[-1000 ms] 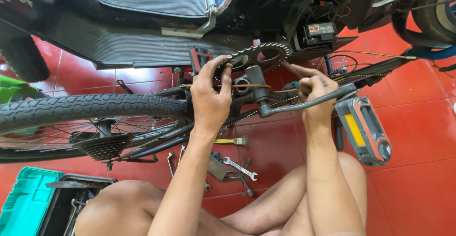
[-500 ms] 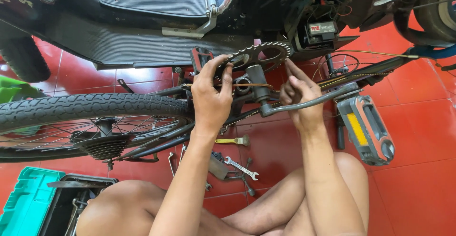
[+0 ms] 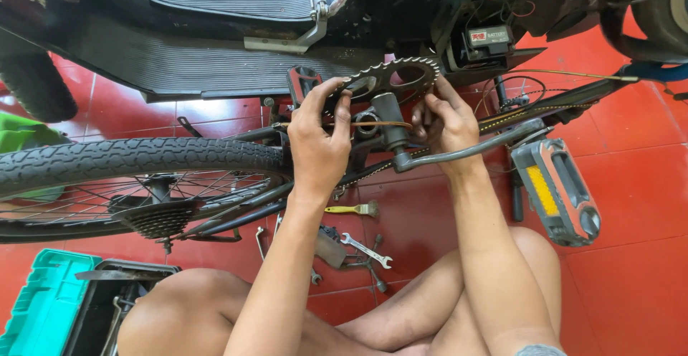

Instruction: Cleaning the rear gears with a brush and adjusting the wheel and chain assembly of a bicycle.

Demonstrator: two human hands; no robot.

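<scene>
Both hands at chainring (image 3: 393, 78); white label (image 3: 487, 36) (rectangular, red-marked) above right hand (image 3: 448, 123).

Bare forearms, bare legs, no sleeves, no gloves, no rings

Left hand (image 3: 319, 148) grips frame beside chainring (image 3: 390, 78); right hand (image 3: 448, 123) touches chainring behind crank arm (image 3: 466, 149). Pedal (image 3: 559, 191) at right. Spanner (image 3: 367, 250) on red floor (image 3: 631, 277).
</scene>
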